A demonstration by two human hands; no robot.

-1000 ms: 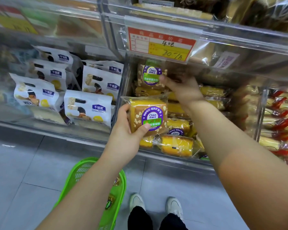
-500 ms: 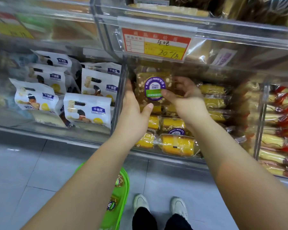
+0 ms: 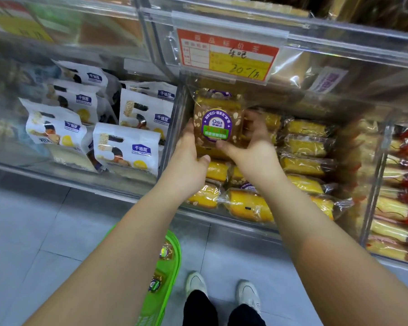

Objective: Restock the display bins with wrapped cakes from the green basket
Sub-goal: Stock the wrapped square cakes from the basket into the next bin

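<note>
Grey floor tiles (image 3: 45,231) run beneath a bank of clear acrylic display bins, and the person stands facing the middle bin (image 3: 222,220), which is stacked with yellow wrapped cakes (image 3: 304,161) lying on their sides. Both hands reach into it. The left hand (image 3: 189,161) steadies the left edge of a wrapped cake (image 3: 218,124) with its thumb stretched out underneath, while the right hand (image 3: 254,151) holds the other edge, thumb pressed on the wrapper's lower front and fingers (image 3: 254,118) curled round the back. Held between the two hands like this, the cake stands upright with its label facing out, probably so it can be set at the back of the bin, just in front of another cake (image 3: 216,100) standing there, where shoppers can read it. Its round purple sticker reads "Calis" above a green band of small Chinese print too blurred to read. Above the bin hangs a red and yellow price tag (image 3: 226,55) with handwritten characters and "20" per unit. The neighbouring left bin holds white pouches (image 3: 127,147) with a blue logo reading 千焙屋. On the floor by the person's white shoes (image 3: 196,284), the green basket (image 3: 167,278) shows more labelled cakes, so restocking appears unfinished.
</note>
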